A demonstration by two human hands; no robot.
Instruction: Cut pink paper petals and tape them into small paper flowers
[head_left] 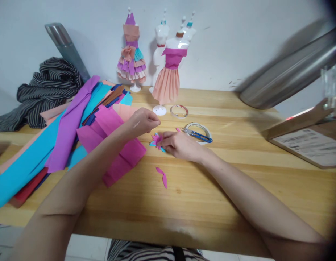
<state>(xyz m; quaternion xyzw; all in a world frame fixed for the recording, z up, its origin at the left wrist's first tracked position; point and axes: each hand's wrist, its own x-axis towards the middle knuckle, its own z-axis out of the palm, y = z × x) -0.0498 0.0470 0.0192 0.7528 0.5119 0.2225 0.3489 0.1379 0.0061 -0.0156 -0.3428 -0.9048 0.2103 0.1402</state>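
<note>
My right hand (178, 145) rests on the wooden table (216, 192) with its fingers closed on a small pink and blue paper flower (156, 140). Just above the flower, my left hand (143, 121) is pinched shut; what it pinches is too small to make out. A sheet of magenta crepe paper (116, 145) lies under my left forearm. A small pink paper scrap (162, 175) lies on the table in front of my hands.
Blue-handled snips (197, 135) lie across a tape roll (199, 127); another tape roll (179, 111) sits behind. Several mannequin dress forms (169, 69) stand at the wall. Stacked coloured paper sheets (48, 145) and striped cloth (45, 90) lie left. A cardboard box (311, 145) sits right.
</note>
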